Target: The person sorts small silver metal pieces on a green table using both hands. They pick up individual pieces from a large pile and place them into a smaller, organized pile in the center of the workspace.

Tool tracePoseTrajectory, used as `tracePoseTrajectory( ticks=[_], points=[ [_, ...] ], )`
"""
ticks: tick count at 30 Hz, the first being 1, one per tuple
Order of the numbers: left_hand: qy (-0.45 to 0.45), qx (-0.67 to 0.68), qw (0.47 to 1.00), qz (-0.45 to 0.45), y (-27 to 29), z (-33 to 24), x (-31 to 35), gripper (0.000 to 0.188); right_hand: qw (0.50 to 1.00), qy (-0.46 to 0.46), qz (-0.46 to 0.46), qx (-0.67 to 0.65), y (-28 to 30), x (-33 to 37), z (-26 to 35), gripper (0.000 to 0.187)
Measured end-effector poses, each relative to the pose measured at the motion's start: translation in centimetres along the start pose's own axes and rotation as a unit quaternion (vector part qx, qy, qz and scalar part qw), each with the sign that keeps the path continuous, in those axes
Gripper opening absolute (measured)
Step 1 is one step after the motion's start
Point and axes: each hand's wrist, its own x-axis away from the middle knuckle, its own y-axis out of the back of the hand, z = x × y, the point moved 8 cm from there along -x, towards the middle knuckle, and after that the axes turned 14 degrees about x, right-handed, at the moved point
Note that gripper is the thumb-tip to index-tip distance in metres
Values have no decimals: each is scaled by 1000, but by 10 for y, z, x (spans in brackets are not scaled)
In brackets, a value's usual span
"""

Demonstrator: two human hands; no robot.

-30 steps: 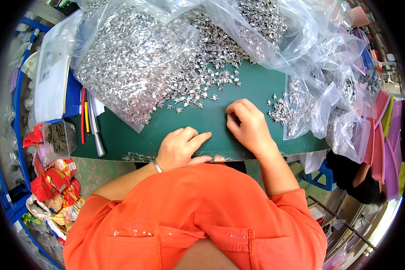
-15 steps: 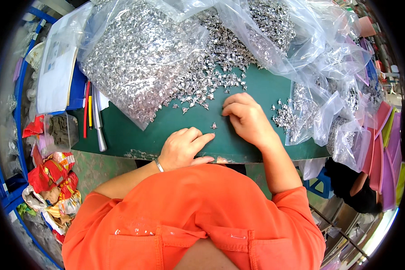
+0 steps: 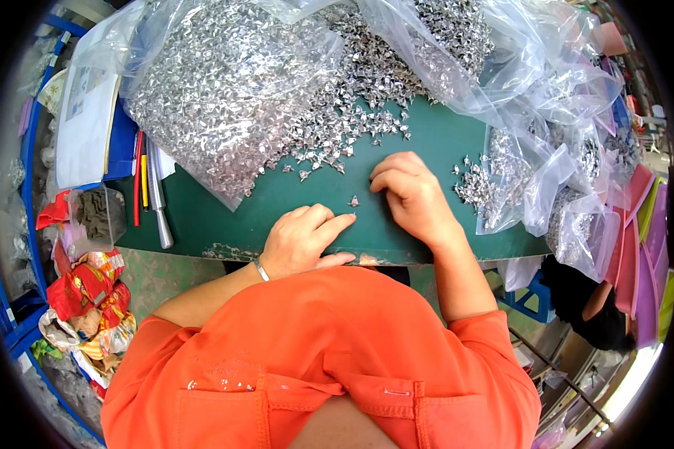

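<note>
My left hand rests at the near edge of the green table, open, with index finger and thumb stretched out and apart. Just beyond its index fingertip a single small silvery metal piece stands on the tabletop, touched by neither hand. To the right, my right hand has its fingers curled in toward the thumb; whatever they hold, if anything, is hidden. Loose metal pieces of the same look spill toward my hands from a large heap. A smaller pile lies right of my right hand.
A big clear plastic bag full of metal pieces covers the back left. More clear bags lie at right. Pens and a metal-handled tool lie left, by a clear tub. Beyond the right edge is a blue stool.
The whole view has shifted slightly. Both hands keep nearly the same pose and place, and the single metal piece still stands between them.
</note>
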Motion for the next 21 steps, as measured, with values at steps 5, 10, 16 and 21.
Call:
tracePoseTrajectory(
  ticks=[5, 10, 16, 21],
  points=[
    [3, 0, 1000, -3, -1, 0, 1, 60, 985, -151, -76, -33, 26, 18, -31, 25],
    [2, -3, 1000, -2, 0, -1, -1, 60, 982, -179, -57, 23, 10, 25, -19, 20],
    [8, -1, 1000, 1, -1, 1, -1, 61, 983, -163, -71, 54, 1, 25, -20, 23],
    [-1, 1, 1000, -3, -2, 0, 0, 60, 964, -254, -72, -22, 18, 36, -33, 24]
  ],
)
